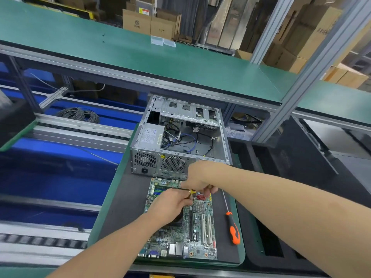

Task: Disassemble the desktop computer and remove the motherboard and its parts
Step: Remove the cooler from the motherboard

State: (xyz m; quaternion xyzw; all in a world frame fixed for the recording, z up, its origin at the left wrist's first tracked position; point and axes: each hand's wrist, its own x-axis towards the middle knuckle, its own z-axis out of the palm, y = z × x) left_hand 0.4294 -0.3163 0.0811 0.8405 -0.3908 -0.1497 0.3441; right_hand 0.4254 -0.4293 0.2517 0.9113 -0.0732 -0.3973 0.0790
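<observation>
Dark tabletop point(124, 207) matting carries the motherboard point(200, 227) before the open case point(180, 137), where the left hand point(170, 204) and right hand point(197, 180) both pinch a thin green module point(180, 189), the screwdriver point(233, 229) lying beside.

Motherboard point(201, 229) on dark mat point(122, 209), open case point(202, 146) behind

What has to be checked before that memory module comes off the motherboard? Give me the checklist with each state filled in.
1. Motherboard out of the computer case and flat on the mat: ok.
2. Left hand and right hand both grip the memory module: ok.
3. Module released from its slot: cannot tell, the hands hide it.
4. Screwdriver off the board, on the mat to its right: ok.
5. Case emptied: not ok, the power supply and cables are inside.
</observation>
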